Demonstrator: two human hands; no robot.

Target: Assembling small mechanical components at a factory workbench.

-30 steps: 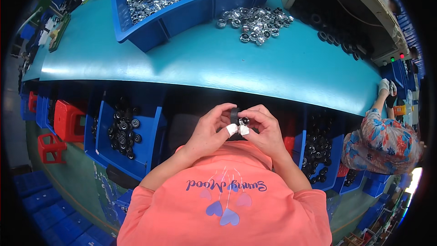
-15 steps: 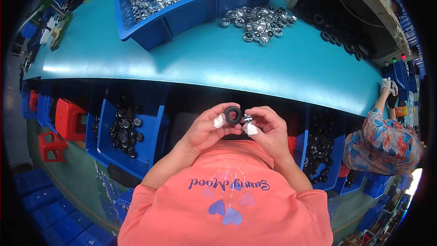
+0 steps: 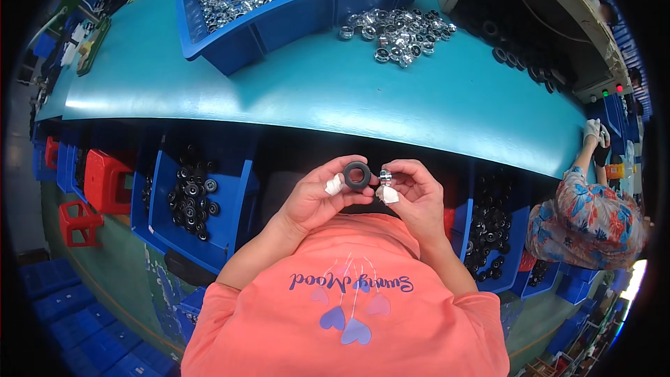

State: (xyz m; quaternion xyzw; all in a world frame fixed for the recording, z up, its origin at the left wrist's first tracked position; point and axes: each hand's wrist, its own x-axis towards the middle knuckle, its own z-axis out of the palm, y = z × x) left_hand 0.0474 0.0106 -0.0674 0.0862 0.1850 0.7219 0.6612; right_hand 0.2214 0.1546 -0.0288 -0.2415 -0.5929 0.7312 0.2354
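A black rubber ring (image 3: 347,175) is gripped upright by my left hand (image 3: 315,192), its round hole facing me. White wrapping covers part of a finger on that hand. Between the fingertips of my right hand (image 3: 419,199) sits a small shiny chrome wheel hub (image 3: 385,176), just right of the ring. A narrow gap seems to lie between the two parts. More white wrapping shows on a right fingertip. Both hands are in front of my chest, below the near edge of the teal table (image 3: 307,98).
A blue bin (image 3: 241,40) full of chrome hubs stands on the table, with a loose heap of hubs (image 3: 401,35) beside it. Black rings (image 3: 516,63) lie by a machine at right. Blue crates (image 3: 237,220) of black wheels flank me. A co-worker (image 3: 586,220) sits at right.
My right hand has shifted slightly to the right with the chrome hub, widening the gap to the ring. My left hand and the rubber ring have barely moved.
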